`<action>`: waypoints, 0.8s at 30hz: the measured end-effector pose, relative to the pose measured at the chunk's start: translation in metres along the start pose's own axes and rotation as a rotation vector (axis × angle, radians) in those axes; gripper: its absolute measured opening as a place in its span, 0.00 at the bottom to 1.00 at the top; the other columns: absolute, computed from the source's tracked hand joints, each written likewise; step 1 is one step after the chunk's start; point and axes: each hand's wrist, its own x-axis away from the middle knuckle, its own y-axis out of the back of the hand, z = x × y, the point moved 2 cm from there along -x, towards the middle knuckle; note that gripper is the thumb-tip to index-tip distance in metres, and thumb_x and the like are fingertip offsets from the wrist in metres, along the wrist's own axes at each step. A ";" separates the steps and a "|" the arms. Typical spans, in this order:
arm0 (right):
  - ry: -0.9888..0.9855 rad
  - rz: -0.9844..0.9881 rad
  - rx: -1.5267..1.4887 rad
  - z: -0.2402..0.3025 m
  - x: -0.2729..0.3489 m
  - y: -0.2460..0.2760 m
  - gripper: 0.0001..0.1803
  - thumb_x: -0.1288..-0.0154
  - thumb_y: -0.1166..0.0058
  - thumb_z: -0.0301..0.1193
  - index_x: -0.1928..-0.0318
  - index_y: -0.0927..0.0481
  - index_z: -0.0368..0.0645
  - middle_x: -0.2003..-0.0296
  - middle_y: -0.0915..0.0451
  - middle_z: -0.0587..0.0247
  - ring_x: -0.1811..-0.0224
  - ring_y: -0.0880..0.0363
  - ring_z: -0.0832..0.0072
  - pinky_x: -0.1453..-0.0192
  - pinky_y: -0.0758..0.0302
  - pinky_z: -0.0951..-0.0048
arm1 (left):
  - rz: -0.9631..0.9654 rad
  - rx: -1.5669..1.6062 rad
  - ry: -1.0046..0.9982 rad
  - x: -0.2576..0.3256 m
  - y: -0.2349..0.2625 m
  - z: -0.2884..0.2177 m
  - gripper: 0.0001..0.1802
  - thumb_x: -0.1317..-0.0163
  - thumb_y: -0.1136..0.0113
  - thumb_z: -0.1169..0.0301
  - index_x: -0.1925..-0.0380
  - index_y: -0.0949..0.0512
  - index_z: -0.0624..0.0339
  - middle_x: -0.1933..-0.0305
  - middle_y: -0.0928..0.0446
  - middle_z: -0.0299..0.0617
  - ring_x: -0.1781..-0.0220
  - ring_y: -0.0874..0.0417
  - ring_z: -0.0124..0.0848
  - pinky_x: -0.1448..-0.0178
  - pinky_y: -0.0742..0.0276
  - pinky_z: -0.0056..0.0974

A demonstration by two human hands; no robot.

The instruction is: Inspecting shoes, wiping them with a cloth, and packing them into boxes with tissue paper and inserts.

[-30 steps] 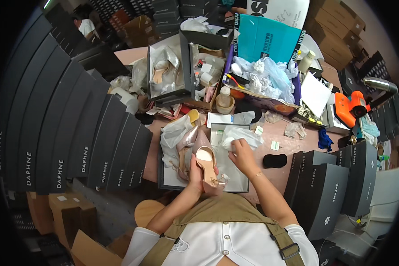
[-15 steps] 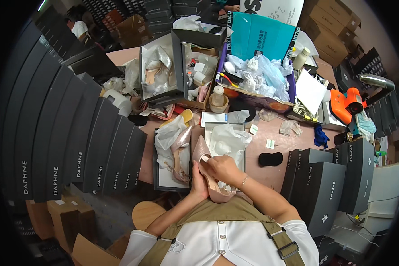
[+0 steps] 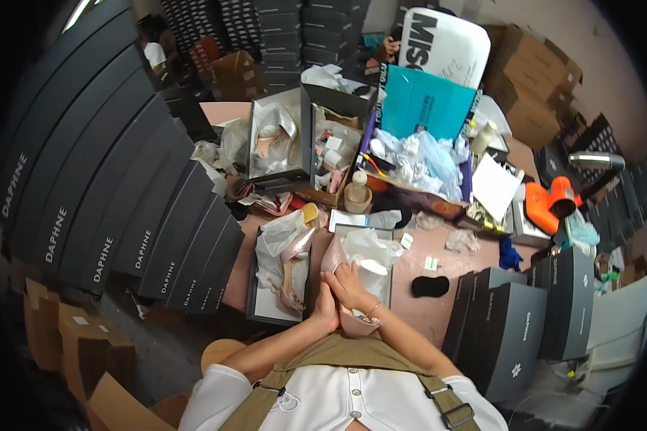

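Observation:
A pink, shimmering pointed-toe shoe (image 3: 331, 257) is held toe-away in front of my body. My left hand (image 3: 326, 309) is closed along its left side. Over the middle of the shoe lies my right hand (image 3: 347, 289), its fingers wrapped across the upper and meeting the left fingertips, so the opening is mostly hidden. A white rounded wad (image 3: 372, 277), slightly blurred, sits just right of my right hand, above the box part with white tissue paper (image 3: 372, 246). The matching pink shoe (image 3: 297, 248) rests on tissue in the open shoebox (image 3: 269, 312) to the left.
Tall stacks of dark shoeboxes (image 3: 115, 201) rise at the left, and more boxes (image 3: 492, 330) stand at the right. Behind are an open box with a silvery shoe (image 3: 273, 136) and a purple-edged bin of crumpled plastic (image 3: 417, 161). A black pad (image 3: 430, 286) lies on the pink table.
My right hand has come out of the shoe's opening and now wraps over the shoe. A white wad now shows beside it. The whole view has shifted a little.

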 end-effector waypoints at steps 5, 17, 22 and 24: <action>-0.479 0.141 -0.652 0.020 -0.019 0.025 0.33 0.30 0.67 0.53 0.62 0.25 0.31 0.68 0.26 0.35 0.64 0.26 0.43 0.58 0.30 0.56 | -0.016 0.088 0.144 0.021 -0.002 -0.009 0.40 0.36 0.63 0.36 0.34 0.43 0.53 0.34 0.38 0.40 0.33 0.37 0.36 0.33 0.38 0.42; -0.429 0.031 -0.435 0.049 -0.007 0.005 0.36 0.30 0.73 0.56 0.42 0.35 0.35 0.46 0.33 0.34 0.43 0.37 0.41 0.38 0.50 0.35 | 0.016 -0.398 -0.118 -0.078 0.050 -0.041 0.27 0.32 0.50 0.58 0.37 0.42 0.53 0.57 0.29 0.42 0.58 0.24 0.32 0.55 0.24 0.38; -0.255 0.148 -0.742 0.069 0.010 0.060 0.32 0.29 0.65 0.49 0.42 0.37 0.30 0.45 0.34 0.36 0.44 0.36 0.47 0.34 0.43 0.61 | 0.100 -0.443 -0.103 -0.039 0.025 -0.047 0.26 0.30 0.53 0.60 0.36 0.43 0.53 0.56 0.28 0.44 0.58 0.23 0.32 0.56 0.23 0.35; -0.110 0.121 -0.840 0.081 0.025 0.087 0.31 0.29 0.64 0.47 0.40 0.38 0.31 0.44 0.35 0.38 0.40 0.37 0.50 0.33 0.45 0.62 | 0.106 -0.344 -0.047 -0.018 0.006 -0.055 0.26 0.30 0.53 0.59 0.37 0.40 0.58 0.51 0.29 0.43 0.53 0.25 0.29 0.51 0.25 0.34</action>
